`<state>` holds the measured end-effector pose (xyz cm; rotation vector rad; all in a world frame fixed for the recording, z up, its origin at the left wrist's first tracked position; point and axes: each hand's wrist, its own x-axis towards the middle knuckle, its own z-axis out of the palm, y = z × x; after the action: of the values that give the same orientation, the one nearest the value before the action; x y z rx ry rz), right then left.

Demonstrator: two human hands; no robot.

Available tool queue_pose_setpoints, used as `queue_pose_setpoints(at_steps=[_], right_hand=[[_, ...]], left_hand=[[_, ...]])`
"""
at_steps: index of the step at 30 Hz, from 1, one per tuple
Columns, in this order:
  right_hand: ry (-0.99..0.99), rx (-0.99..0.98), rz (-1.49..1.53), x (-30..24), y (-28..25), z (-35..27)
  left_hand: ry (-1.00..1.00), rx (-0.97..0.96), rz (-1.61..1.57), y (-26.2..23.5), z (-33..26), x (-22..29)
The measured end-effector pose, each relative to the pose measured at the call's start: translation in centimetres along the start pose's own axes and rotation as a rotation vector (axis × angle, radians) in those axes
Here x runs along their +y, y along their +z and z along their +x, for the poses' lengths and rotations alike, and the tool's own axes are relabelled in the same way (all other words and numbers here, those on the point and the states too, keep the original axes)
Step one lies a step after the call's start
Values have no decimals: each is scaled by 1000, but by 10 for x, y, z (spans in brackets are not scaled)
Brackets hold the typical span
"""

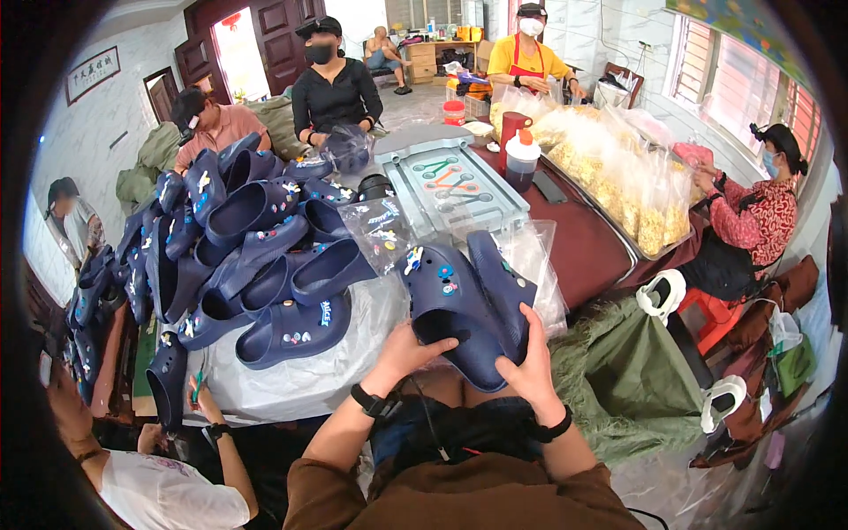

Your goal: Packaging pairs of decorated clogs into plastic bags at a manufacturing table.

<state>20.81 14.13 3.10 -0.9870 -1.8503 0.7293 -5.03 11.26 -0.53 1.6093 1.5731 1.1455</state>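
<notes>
Just above the table's near edge I hold a pair of navy clogs side by side. My left hand grips the heel of the left clog, thumb over its opening. My right hand is closed round the right clog, which is tilted against the other. Small coloured charms dot the uppers. Next to the left clog's toe lies a see-through bag of charms. Behind the right clog is a crumpled see-through plastic bag. A large heap of similar clogs covers the table to my left.
Beyond the clogs sits a grey plastic tray with coloured tools, beside a white-capped bottle. Bags of yellow pieces fill the right side. A green woven sack stands at my right. Several people work around; one at left holds green-handled scissors.
</notes>
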Motion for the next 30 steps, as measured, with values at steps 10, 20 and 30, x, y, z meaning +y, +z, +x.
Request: queue_pose_setpoints(at_steps=[10, 20, 30], right_hand=[[173, 11, 442, 27, 22, 16], [173, -65, -264, -17, 17, 10], [-43, 86, 524, 18, 21, -5]], left_hand=[[23, 433, 756, 35, 2, -5], [-25, 373, 849, 43, 8, -3], [-28, 357, 865, 42, 8, -13]])
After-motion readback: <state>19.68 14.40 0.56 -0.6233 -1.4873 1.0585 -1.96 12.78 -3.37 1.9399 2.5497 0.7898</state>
